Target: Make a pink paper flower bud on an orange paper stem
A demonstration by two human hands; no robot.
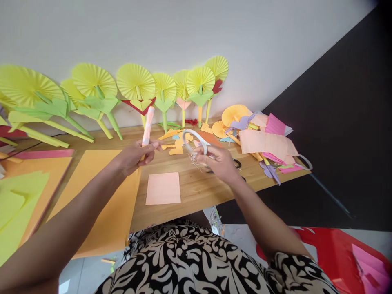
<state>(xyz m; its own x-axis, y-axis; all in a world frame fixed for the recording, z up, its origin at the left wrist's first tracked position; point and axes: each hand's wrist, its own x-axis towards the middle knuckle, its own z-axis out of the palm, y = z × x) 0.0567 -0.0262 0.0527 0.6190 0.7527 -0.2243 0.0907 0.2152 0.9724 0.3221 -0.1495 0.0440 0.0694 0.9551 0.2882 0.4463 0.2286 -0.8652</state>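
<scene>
My left hand (137,156) is closed round a slim peach-and-white tube (148,126) with an orange tip, held upright above the table; it looks like rolled paper. In my right hand (219,161) is a white ring-shaped tape roll (196,134), gripped by its near edge. Thin pale threads hang beneath the ring. A square of peach paper (163,188) lies flat on the table below and between my hands. Black loops (237,163), apparently scissor handles, show behind my right wrist, mostly hidden. Orange paper scraps (177,147) lie beyond, between both hands.
Several yellow pleated paper flowers (135,81) lean on the wall along the back. Orange sheets (101,179) and yellow paper (21,196) cover the left side. A heap of cut paper (266,141) sits at the right end. The wooden table's (190,208) front edge is near my body.
</scene>
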